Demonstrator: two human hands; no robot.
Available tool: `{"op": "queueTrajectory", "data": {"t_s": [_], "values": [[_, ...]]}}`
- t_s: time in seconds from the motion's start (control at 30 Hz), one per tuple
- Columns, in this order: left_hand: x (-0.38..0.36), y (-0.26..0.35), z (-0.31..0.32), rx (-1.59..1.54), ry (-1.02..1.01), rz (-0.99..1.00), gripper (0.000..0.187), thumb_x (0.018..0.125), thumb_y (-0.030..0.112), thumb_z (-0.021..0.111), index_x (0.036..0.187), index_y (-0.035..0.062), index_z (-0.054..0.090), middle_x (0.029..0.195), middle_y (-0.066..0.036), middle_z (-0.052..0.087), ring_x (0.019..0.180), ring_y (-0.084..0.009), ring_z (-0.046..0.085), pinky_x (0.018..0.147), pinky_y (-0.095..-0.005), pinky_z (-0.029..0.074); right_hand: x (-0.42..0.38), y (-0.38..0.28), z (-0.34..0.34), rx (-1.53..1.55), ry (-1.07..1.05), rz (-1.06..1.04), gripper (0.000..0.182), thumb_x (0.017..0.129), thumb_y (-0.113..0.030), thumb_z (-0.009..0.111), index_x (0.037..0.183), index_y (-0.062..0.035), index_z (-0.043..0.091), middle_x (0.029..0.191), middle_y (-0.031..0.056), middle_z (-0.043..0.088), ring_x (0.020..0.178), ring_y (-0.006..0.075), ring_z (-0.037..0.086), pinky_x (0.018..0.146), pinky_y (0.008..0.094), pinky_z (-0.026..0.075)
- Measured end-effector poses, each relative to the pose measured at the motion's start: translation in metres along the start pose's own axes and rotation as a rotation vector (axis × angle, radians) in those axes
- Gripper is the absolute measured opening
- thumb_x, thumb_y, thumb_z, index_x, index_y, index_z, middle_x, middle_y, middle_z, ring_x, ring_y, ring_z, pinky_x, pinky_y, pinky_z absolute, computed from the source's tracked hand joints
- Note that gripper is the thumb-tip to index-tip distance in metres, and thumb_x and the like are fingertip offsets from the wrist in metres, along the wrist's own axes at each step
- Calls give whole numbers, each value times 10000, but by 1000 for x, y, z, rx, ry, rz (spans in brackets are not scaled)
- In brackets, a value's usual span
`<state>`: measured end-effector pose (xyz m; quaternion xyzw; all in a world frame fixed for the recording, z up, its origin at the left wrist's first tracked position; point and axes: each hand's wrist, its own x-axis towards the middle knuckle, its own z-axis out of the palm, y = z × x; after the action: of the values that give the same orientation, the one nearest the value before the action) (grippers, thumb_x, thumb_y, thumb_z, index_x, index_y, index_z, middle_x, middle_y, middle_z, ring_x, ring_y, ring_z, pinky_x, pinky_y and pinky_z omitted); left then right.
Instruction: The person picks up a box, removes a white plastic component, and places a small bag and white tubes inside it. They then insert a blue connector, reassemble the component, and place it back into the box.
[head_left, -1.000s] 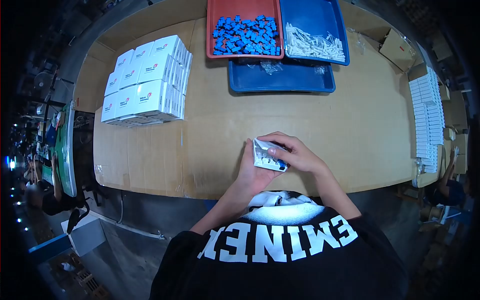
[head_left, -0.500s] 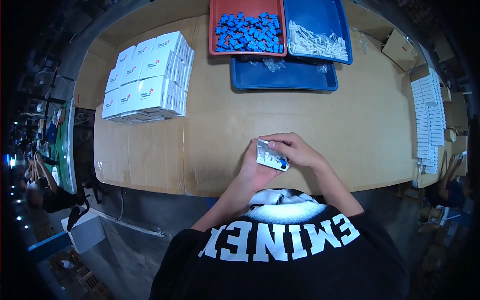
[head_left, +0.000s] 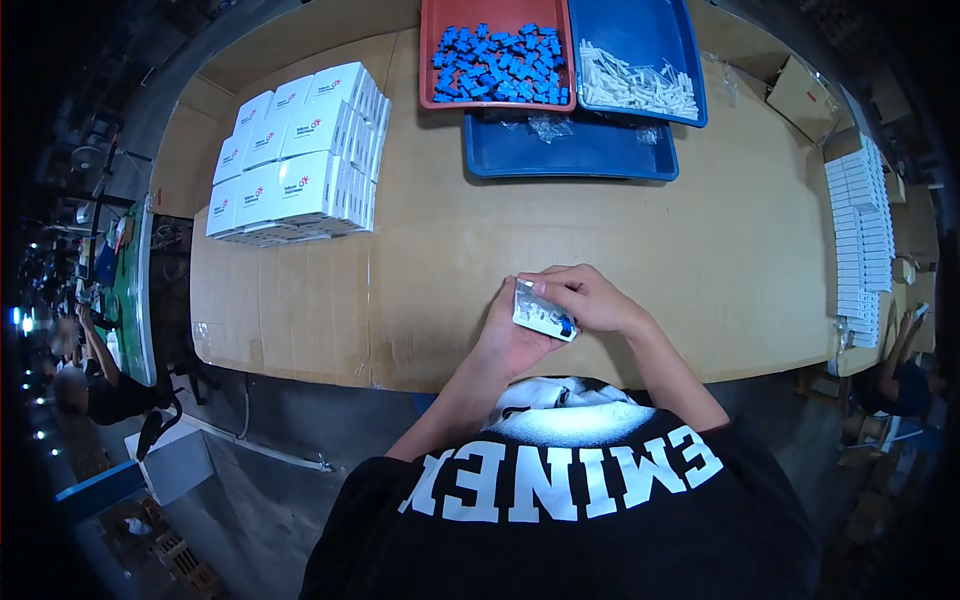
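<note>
**White plastic part held in both hands above the table edge**

White plastic part point(head_left: 543, 312) sits just below the centre of the frame in the head view, the only view here. It is a small flat piece with a blue bit at its lower right corner. The left hand point(head_left: 505, 335) cups it from below and from the left, fingers closed around its edge. The right hand point(head_left: 590, 300) comes in from the right, with its fingertips pressed together on the upper side of the part. Both hands are clamped on the same piece, touching each other around it.

Beneath the hands lies a table point(head_left: 700, 250) covered in brown cardboard, filling the middle of the frame. At the upper left stands a block of white boxes point(head_left: 290, 160) with small red logos, stacked in rows. At the top centre a red tray point(head_left: 497, 62) holds a heap of small blue pieces. Just to its right a blue tray point(head_left: 640, 60) holds white pieces. Below those two, touching them, lies a second blue tray point(head_left: 570, 155) with some clear plastic scraps in it. Along the right edge runs a long row of white flat items point(head_left: 860, 240), near a brown carton point(head_left: 797, 95).

At the bottom of the frame the person's black shirt point(head_left: 560, 500) with large white letters shows.
</note>
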<state>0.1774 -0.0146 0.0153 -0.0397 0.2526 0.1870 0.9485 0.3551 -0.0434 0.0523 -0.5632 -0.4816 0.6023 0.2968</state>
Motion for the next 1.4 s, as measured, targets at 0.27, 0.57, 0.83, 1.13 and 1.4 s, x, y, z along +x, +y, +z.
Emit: {"op": "queueTrajectory", "data": {"t_s": [0.27, 0.57, 0.83, 1.13, 1.4], "values": [[-2, -1, 7, 19, 88, -6, 572, 1100, 553, 315, 1402, 118, 530, 1383, -142, 579, 1275, -328, 576, 1062, -567, 476, 0, -4, 2, -31, -20, 12, 379, 1061, -313, 602, 1318, -57, 712, 1155, 129, 726, 1034, 186, 656, 928, 317, 523], [-19, 6, 11, 57, -84, 31, 580, 1111, 549, 284, 1429, 115, 502, 1367, -149, 589, 1285, -332, 577, 1095, -571, 447, -26, -11, 18, -157, 44, -275, 531, 952, -212, 686, 1453, -59, 601, 1399, 174, 608, 1238, 305, 629, 1054, 365, 488], [-40, -4, 50, 227, 129, 188, 584, 1110, 584, 275, 1389, 125, 505, 1242, -92, 645, 1185, -248, 656, 981, -438, 553, -39, -15, 27, -421, 213, -698, 674, 873, -330, 749, 1469, -58, 588, 1556, 222, 477, 1424, 439, 465, 1170, 533, 384], [-50, -7, 64, 309, 136, 254, 604, 1115, 580, 237, 1419, 116, 475, 1308, -110, 608, 1225, -263, 647, 985, -457, 569, -32, -13, 27, -470, 207, -855, 714, 900, -470, 736, 1456, -46, 591, 1550, 238, 478, 1430, 442, 464, 1166, 573, 366], [-59, -8, 80, 311, 166, 250, 641, 1113, 590, 242, 1435, 86, 471, 1334, -119, 596, 1246, -248, 632, 1009, -422, 560, -38, -13, 28, -524, 203, -845, 706, 894, -453, 745, 1477, -90, 583, 1597, 223, 441, 1476, 439, 421, 1197, 597, 306]]}}
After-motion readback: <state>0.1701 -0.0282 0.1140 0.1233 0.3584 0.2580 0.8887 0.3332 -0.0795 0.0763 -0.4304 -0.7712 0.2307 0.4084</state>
